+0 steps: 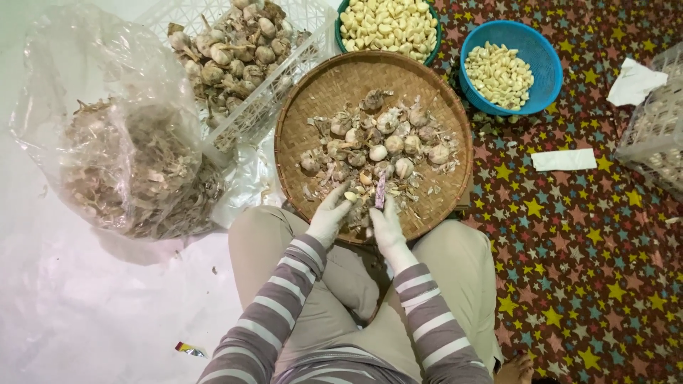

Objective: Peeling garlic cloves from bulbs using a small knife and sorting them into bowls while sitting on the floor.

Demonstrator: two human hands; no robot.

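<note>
A round woven bamboo tray (313, 92) rests on my lap, holding garlic bulbs (388, 139), loose cloves and papery skins. Both my hands wear white gloves. My left hand (329, 217) pinches a pale garlic clove (350, 195) at the tray's near edge. My right hand (386, 226) grips a small knife (380, 190), its blade pointing up toward the clove. The two hands sit close together over the skins.
A clear plastic bag of garlic skins (128, 163) lies at left. A white crate of unpeeled garlic bulbs (235, 50) stands behind it. A green bowl (388, 25) and a blue bowl (501, 71) hold peeled cloves. Another white crate (658, 128) sits at right on the star-patterned mat.
</note>
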